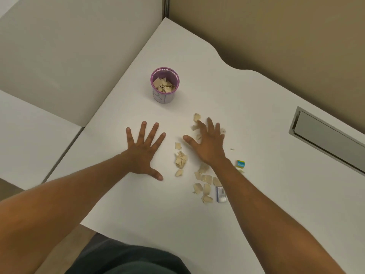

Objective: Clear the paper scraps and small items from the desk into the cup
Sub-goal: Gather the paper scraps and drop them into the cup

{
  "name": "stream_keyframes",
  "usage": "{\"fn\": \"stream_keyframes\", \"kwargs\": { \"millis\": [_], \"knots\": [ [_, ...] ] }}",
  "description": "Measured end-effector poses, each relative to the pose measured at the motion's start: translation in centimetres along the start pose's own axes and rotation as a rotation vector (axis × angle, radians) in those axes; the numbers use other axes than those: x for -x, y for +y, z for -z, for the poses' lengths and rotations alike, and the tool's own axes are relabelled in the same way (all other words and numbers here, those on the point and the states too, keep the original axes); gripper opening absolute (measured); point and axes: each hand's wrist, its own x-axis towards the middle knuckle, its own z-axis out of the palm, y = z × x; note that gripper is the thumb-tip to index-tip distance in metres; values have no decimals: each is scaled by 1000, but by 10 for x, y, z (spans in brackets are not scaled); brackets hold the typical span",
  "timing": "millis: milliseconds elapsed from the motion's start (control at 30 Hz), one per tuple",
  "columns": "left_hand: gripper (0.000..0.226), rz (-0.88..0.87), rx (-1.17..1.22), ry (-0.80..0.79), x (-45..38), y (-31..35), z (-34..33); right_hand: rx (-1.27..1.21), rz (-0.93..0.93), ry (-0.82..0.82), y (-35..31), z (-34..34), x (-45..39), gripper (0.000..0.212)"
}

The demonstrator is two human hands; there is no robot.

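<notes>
A purple-rimmed cup [164,95] stands upright on the white desk [138,210], partly filled with tan paper scraps. More tan paper scraps [181,161] lie scattered between and below my hands. My left hand [143,150] rests flat on the desk with fingers spread, holding nothing. My right hand [207,144] lies palm down over some scraps, fingers apart and slightly blurred. A small silver-blue box [221,194] lies beside my right forearm. A little yellow and teal item [240,164] sits to the right of that wrist.
White partition panels [69,56] close the desk on the left and a tan wall [276,36] on the far right. A grey recessed cable tray [325,137] is set in the desk at the right. The desk's near edge runs above my dark clothing.
</notes>
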Motion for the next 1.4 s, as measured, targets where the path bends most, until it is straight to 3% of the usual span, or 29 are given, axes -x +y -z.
{"fn": "stream_keyframes", "kwargs": {
  "millis": [167, 400, 467, 600, 667, 733, 833, 967, 1167, 1267, 1400],
  "knots": [
    [171, -3, 3, -13, 0, 0, 1, 157, 176, 44, -16, -36, 39, 92],
    [169, -8, 14, -6, 0, -1, 0, 80, 233, 178, -2, -42, 59, 33],
    [169, -8, 19, -1, -1, -1, -1, 83, 204, 200, 5, -34, 59, 38],
    [170, -9, 24, 7, 0, 0, -1, 191, 133, 37, 14, -28, 67, 89],
    [171, -10, 28, 2, 0, 0, 1, 284, 133, -15, 14, -33, 69, 88],
    [171, -10, 23, -2, 1, -1, 2, 335, 127, 30, 10, -37, 70, 72],
    [171, -5, 21, -14, 2, -1, 4, 263, 144, 143, 2, -43, 71, 45],
    [171, -9, 18, -9, 1, -1, 3, 169, 150, 149, -6, -38, 68, 28],
    [171, -11, 14, 18, 1, -2, 0, 137, 168, 88, -13, -18, 50, 33],
    [171, -10, 7, 19, 1, -2, 0, -70, 59, 59, -29, 6, 41, 31],
    [168, -17, -1, 32, 1, -2, -1, -285, 159, 153, -72, 55, 24, 20]
  ]
}}
